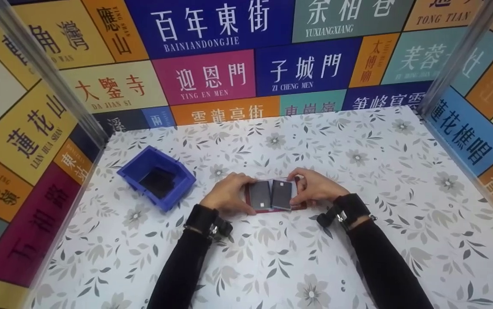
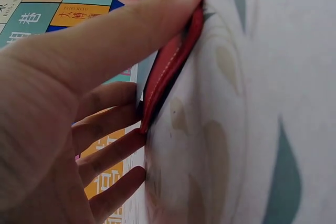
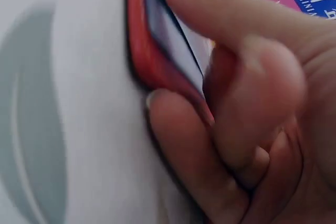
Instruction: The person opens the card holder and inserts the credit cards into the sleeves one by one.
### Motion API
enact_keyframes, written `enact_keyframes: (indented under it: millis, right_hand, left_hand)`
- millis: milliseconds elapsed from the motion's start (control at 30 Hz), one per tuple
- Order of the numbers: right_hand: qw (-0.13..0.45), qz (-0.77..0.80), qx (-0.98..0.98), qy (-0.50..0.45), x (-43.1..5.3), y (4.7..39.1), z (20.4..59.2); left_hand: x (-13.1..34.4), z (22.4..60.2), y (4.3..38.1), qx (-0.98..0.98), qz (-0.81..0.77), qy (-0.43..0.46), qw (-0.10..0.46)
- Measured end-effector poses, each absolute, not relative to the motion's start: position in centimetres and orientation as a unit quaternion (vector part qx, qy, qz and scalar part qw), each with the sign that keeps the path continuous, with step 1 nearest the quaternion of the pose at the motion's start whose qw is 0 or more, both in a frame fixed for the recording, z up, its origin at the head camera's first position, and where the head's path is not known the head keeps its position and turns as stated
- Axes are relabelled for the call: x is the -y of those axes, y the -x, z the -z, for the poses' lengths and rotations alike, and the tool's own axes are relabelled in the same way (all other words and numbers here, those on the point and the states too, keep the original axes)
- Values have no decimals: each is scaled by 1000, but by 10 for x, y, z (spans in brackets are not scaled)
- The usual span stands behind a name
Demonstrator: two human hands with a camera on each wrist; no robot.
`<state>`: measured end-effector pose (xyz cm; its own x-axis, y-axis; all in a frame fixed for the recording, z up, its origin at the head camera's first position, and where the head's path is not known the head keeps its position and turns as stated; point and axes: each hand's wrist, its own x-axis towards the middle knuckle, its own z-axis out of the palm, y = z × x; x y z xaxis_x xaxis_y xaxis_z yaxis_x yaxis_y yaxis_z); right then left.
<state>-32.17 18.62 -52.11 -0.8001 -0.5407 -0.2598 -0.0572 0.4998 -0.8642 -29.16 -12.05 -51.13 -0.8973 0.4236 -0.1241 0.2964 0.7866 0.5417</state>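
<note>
A red wallet (image 2: 170,72) with a stitched edge lies spread on the table. On its two sides are a left dark card (image 1: 260,194) and a right dark card (image 1: 281,195), each with a small light square; the right one sits slightly tilted. My left hand (image 1: 229,193) holds the wallet's left end, thumb on the near edge and fingers at the far side. At the other end, my right hand (image 1: 318,187) has thumb and index finger at the right card's edges. In the right wrist view, other curled fingers (image 3: 184,150) touch the wallet's red rim (image 3: 139,51).
A blue plastic bin (image 1: 178,189) stands left of the hands, with something dark inside that I cannot make out. The table (image 1: 272,266) has a floral cover. Panels with printed characters (image 1: 212,75) rise at the back and both sides.
</note>
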Motion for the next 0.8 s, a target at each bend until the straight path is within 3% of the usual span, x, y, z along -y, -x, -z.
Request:
enact_keyframes:
  millis: [467,800]
  right_hand:
    - [236,534,-805,103,-175,318,526]
    - [176,472,-853,135,-174,320,525]
  left_hand:
    - [120,512,293,-933,-263,-219,112]
    - [121,511,292,-933,-263,-217,114]
